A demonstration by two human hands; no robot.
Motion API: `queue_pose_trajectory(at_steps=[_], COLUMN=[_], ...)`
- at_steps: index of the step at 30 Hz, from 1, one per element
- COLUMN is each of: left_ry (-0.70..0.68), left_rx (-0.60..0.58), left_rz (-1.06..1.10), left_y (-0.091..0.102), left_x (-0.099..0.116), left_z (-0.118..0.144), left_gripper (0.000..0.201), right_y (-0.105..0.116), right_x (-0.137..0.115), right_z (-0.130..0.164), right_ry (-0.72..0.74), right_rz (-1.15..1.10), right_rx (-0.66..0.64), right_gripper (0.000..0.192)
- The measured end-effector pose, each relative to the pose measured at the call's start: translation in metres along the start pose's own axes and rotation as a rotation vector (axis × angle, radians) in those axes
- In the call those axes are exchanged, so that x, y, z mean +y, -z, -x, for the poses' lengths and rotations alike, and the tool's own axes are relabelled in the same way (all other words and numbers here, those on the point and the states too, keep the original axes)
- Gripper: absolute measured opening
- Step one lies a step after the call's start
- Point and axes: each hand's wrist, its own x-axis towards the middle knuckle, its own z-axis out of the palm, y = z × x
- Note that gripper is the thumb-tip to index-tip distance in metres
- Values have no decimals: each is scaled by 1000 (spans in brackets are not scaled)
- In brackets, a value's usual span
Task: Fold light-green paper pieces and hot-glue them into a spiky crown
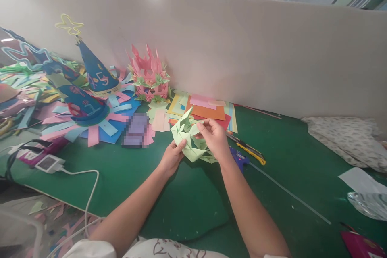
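Stretching across the whole view, a green table (284,157) runs along a tall grey partition (242,48). A patterned cloth (341,137) is bunched at the table's right end. On the left side two blue paper cone hats (90,84) stand on a spread of pink and blue paper strips (99,127); the nearer hat shows a red mark and what looks like "7", the farther one "4 5", though the small print under those digits is too blurred to read. Just beside the hats rises a pink paper flower piece (148,74) with green leaves. Next to it lies a stack of coloured paper sheets (207,111), orange on top. Above the table's middle, both hands hold a light green folded paper piece (189,141), clear of the surface. The left hand (171,158) pinches its lower left edge with thumb and fingers closed on it. The right hand (214,135) grips its upper right part, fingers curled over the folds. A yellow utility knife (250,151) lies just right of the hands, with a blue glue gun (238,159) touching the right forearm. A white charger (48,164) sits at the near left edge.
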Motion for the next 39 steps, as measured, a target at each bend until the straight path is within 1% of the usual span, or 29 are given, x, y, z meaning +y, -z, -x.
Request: queue_pose_trajectory(at_steps=[12, 17, 23, 31, 39], left_ry=[-4, -5, -6, 0, 4], left_rx=[3, 8, 13, 11, 21], left_rz=[3, 3, 10, 12, -2], left_y=[0, 0, -1, 0, -1], left_x=[0, 0, 0, 1, 2], left_z=[-1, -1, 0, 0, 1], left_gripper=[35, 34, 39, 37, 39], right_y=[-2, -3, -4, -5, -5], right_x=[6, 5, 4, 2, -1], right_z=[-2, -1, -2, -1, -1], right_ry=[-28, -40, -42, -48, -32], right_rz=[-20, -40, -54, -83, -44], right_rx=[-36, -56, -63, -79, -85], right_gripper=[33, 31, 31, 29, 29])
